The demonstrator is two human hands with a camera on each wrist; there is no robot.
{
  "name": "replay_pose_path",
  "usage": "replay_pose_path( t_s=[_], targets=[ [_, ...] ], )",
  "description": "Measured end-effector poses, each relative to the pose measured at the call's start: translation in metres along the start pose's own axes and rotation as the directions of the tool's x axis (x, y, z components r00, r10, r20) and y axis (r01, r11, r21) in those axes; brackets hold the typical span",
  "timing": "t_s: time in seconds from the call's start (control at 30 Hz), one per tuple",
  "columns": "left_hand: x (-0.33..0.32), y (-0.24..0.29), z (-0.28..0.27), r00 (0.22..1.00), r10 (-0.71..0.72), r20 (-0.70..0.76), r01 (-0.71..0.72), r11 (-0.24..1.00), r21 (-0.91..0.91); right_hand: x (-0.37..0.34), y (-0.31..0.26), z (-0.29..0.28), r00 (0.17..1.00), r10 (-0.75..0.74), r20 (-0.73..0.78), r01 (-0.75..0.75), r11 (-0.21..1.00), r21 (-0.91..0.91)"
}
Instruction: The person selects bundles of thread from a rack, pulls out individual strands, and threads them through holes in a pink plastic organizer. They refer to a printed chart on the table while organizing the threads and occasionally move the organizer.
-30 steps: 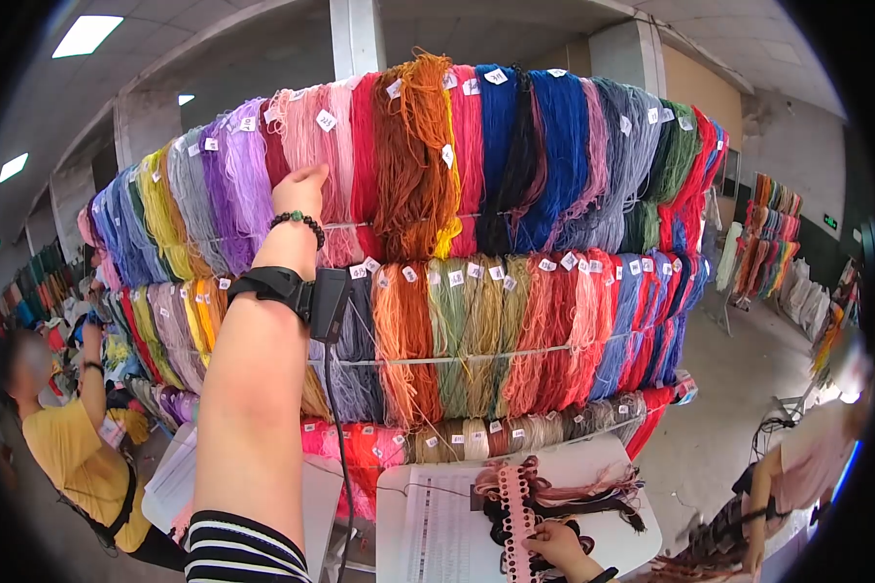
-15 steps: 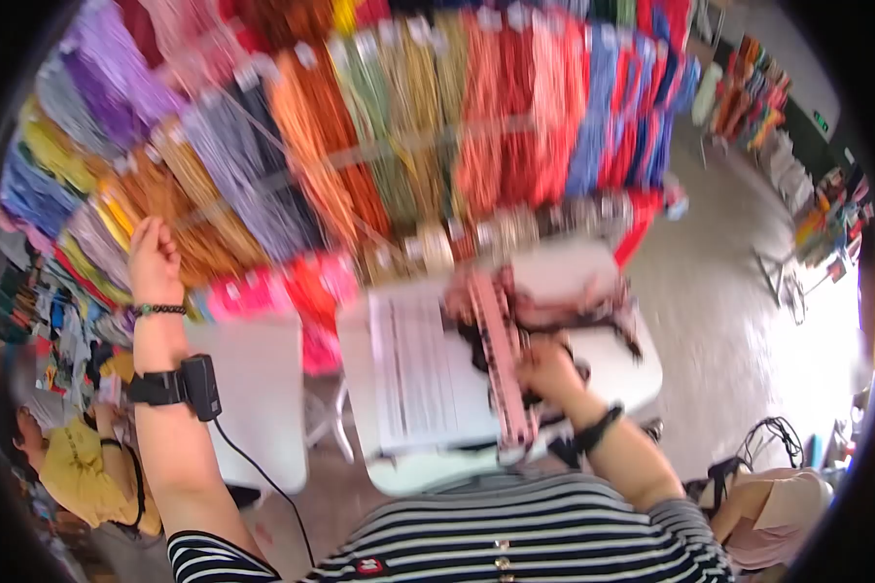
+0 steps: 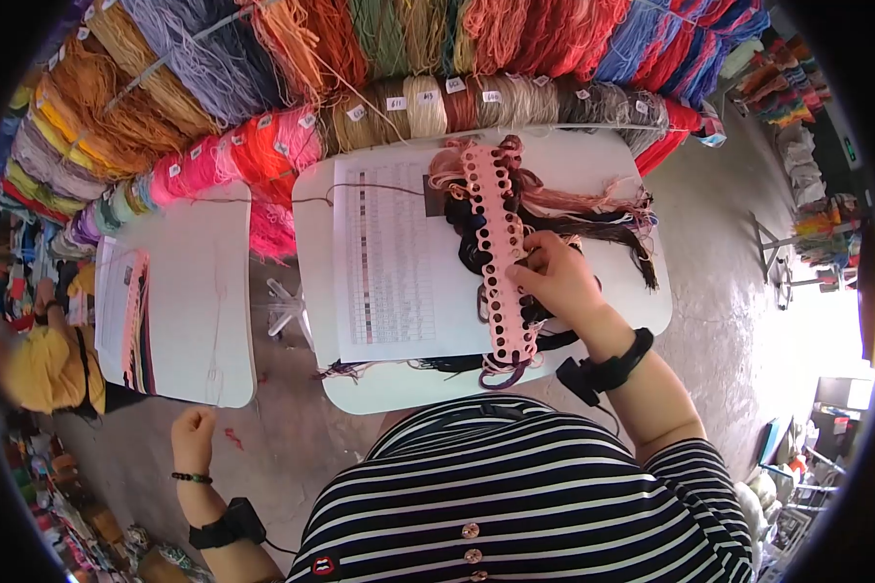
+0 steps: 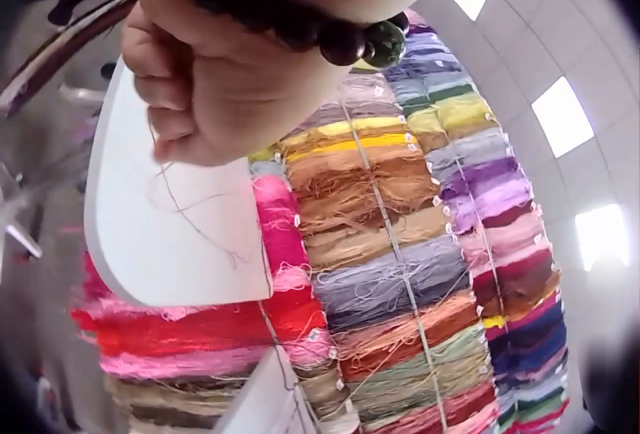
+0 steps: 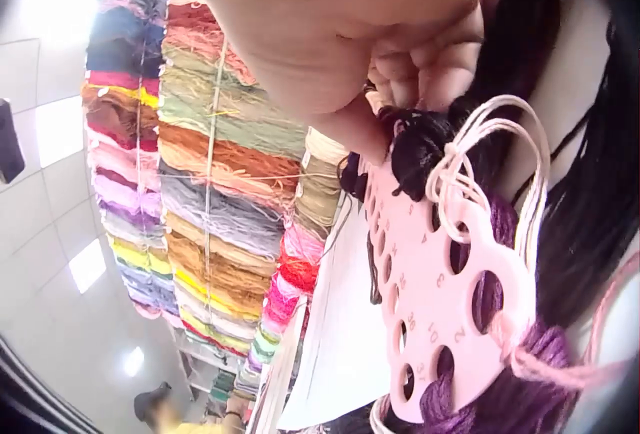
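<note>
Lowered from the hanging yarn (image 3: 408, 41), the left hand (image 3: 193, 440) is curled near the side table (image 3: 190, 321), pinching a thin thread (image 4: 178, 208). The right hand (image 3: 562, 282) grips the numbered pink card (image 3: 497, 223), on the large table (image 3: 379, 386) among dark threads (image 3: 608, 236), beside a printed chart (image 3: 399, 253) too small to read. Beyond, one tag (image 3: 396, 103) seems to read 611.

Room to pass lies between the worktop (image 3: 389, 386) and side table (image 3: 190, 291), above the table legs (image 3: 284, 309). Hanging yarn (image 3: 408, 39) walls off the far side; loose threads (image 3: 593, 222) trail just beyond the right hand (image 3: 562, 284).
</note>
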State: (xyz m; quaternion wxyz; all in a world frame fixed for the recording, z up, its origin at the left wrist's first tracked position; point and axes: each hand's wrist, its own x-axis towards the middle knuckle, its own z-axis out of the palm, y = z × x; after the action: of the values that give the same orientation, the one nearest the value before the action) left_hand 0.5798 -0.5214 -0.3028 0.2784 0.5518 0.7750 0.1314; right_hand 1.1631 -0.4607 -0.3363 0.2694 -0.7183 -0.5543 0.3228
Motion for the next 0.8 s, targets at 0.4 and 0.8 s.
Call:
replay_pose_path(
  t_s=[0.4, 0.8],
  targets=[
    [-0.027, 0.298, 0.005, 0.749, 0.608, 0.264, -0.455, 0.761, -0.462, -0.005, -0.174, -0.001, 0.589, -0.774, 0.233, 0.524, 0.586, 0.618],
    [0.012, 0.283, 0.04, 0.723, 0.606, 0.332, -0.217, 0.655, -0.724, -0.016, -0.158, -0.098, 0.819, -0.525, 0.232, 0.153, 0.589, 0.794]
  ],
)
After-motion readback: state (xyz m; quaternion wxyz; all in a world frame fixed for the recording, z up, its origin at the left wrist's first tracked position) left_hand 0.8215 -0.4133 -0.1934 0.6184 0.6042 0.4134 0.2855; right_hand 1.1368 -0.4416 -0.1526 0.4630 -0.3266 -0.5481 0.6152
